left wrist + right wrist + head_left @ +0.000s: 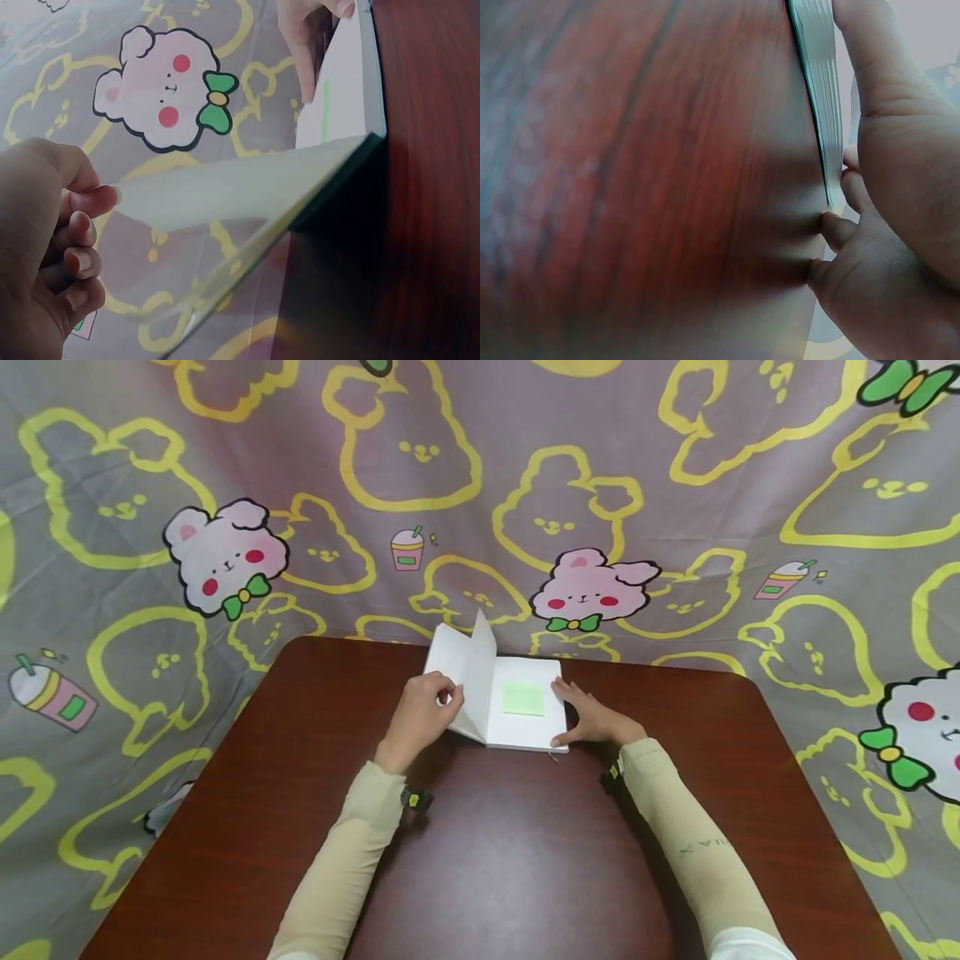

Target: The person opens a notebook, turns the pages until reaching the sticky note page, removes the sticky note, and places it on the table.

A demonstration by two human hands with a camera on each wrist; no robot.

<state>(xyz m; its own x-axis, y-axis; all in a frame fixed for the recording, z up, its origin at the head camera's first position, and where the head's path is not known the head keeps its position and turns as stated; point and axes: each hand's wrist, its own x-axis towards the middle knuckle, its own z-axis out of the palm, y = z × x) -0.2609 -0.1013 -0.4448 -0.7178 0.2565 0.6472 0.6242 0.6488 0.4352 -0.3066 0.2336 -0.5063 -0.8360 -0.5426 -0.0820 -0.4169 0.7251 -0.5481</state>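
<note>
An open notebook point(527, 733) with blank white pages lies near the table's far edge. On its right page sits a light green sticky note point(523, 698). One page point(480, 681) stands raised from the spine. My left hand point(423, 714) pinches that page's outer edge between thumb and index finger; the other fingers are curled in the left wrist view. My right hand point(597, 718) rests at the notebook's right edge, fingers spread, with the thumb at the near corner. The right wrist view shows the page block point(821, 82) beside the thumb and some fingertips touching the table.
The notebook lies on a dark reddish-brown table point(525, 860). Behind and beside the table hangs a curtain point(465, 435) printed with yellow outlines and cartoon animals. A thin ribbon end point(553, 757) pokes out by the notebook's near right corner.
</note>
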